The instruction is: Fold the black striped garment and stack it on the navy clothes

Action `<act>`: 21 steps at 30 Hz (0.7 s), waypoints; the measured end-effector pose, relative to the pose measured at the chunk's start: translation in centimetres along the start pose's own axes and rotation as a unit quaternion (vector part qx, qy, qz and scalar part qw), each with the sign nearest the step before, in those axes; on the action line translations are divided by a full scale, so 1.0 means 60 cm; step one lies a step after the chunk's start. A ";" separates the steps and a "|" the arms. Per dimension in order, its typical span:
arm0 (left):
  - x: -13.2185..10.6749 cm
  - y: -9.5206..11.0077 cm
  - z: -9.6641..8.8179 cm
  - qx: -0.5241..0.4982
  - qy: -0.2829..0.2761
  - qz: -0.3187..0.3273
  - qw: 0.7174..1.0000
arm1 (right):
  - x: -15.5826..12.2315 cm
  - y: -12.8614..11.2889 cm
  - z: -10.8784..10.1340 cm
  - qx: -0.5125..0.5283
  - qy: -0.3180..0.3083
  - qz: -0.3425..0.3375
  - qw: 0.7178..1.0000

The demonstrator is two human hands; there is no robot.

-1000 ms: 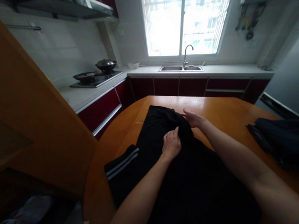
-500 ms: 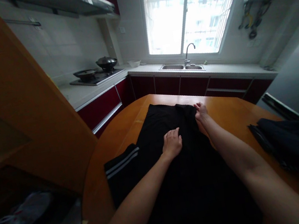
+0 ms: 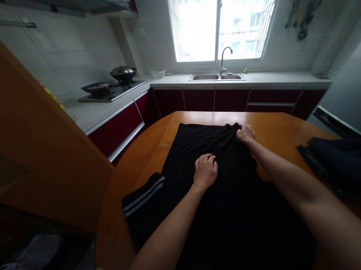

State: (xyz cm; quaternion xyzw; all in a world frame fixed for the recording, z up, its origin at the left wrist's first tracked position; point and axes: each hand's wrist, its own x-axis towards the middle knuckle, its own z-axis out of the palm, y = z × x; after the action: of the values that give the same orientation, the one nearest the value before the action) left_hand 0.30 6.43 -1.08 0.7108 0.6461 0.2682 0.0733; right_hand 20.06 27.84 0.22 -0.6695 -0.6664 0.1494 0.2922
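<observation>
A black shirt (image 3: 195, 216) lies spread over the wooden table, with two pale stripes on the sleeve at its left. My left hand (image 3: 205, 171) rests palm down on the middle of the cloth, fingers slightly bent and holding nothing. At the far right corner, my right hand (image 3: 246, 133) is closed on the shirt's edge, where the fabric bunches into small folds. Both forearms cover parts of the cloth close to me.
The round-edged wooden table (image 3: 271, 126) holds a dark folded garment (image 3: 356, 162) at the right. Beyond are a counter with a sink (image 3: 205, 77), and a stove with a lidded wok (image 3: 123, 73) and a pan (image 3: 96, 90). An orange-brown wooden panel (image 3: 46, 144) stands at the left.
My right hand has shifted slightly right, drawing the shirt's far right corner outward; the raised fold there has flattened into small wrinkles. My left hand stays on the cloth.
</observation>
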 end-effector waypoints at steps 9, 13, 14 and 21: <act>0.003 -0.001 -0.002 0.006 -0.004 0.000 1.000 | 0.018 0.029 -0.009 -0.008 -0.007 0.105 0.994; 0.004 -0.002 0.000 0.005 0.007 0.009 1.000 | 0.023 0.041 -0.020 -0.003 0.003 0.134 0.991; 0.004 -0.002 0.000 0.007 0.008 0.009 1.000 | 0.021 0.044 -0.023 -0.001 0.010 0.135 0.991; 0.005 -0.001 0.000 0.012 0.008 0.006 1.000 | 0.002 0.077 -0.050 -0.013 0.051 0.139 0.989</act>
State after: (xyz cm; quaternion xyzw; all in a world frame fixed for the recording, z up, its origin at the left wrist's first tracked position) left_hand 0.26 6.76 -1.03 0.7132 0.6456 0.2665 0.0586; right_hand 25.59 27.66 -0.13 -0.7660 -0.5528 0.1456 0.2940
